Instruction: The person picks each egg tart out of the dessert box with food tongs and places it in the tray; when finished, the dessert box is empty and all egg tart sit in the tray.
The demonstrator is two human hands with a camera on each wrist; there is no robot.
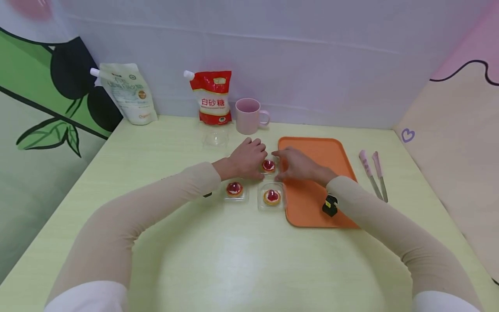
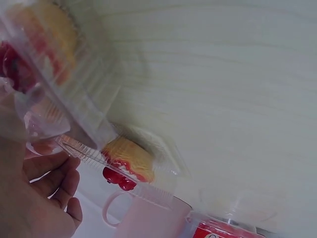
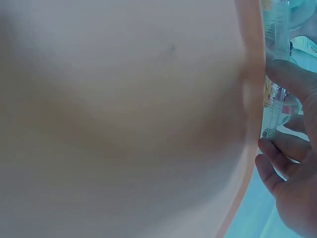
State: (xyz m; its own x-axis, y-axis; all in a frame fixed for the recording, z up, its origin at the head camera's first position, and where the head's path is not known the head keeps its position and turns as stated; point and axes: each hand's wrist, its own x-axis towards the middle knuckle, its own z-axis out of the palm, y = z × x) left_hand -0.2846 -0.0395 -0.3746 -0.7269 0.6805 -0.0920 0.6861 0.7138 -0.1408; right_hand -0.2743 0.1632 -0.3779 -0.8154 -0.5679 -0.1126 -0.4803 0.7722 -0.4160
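Note:
Three small tarts with red topping sit in clear plastic boxes. Both hands meet at the far box (image 1: 268,166), which lies between them. My left hand (image 1: 248,158) grips its left side, fingers curled over the far part and thumb nearer. My right hand (image 1: 297,164) holds the right side between thumb and fingers, by the edge of the orange tray (image 1: 312,208). Closer to me stand the left box (image 1: 234,190) and the right box (image 1: 272,197). The left wrist view shows a boxed tart (image 2: 129,161) beyond the fingertips, partly blurred by plastic.
At the back are a pink mug (image 1: 247,117), a red sugar pouch (image 1: 213,99) and a pale pouch (image 1: 130,95). An empty clear plastic container (image 1: 215,139) lies before the red pouch. Two pink-handled utensils (image 1: 374,175) lie right of the tray.

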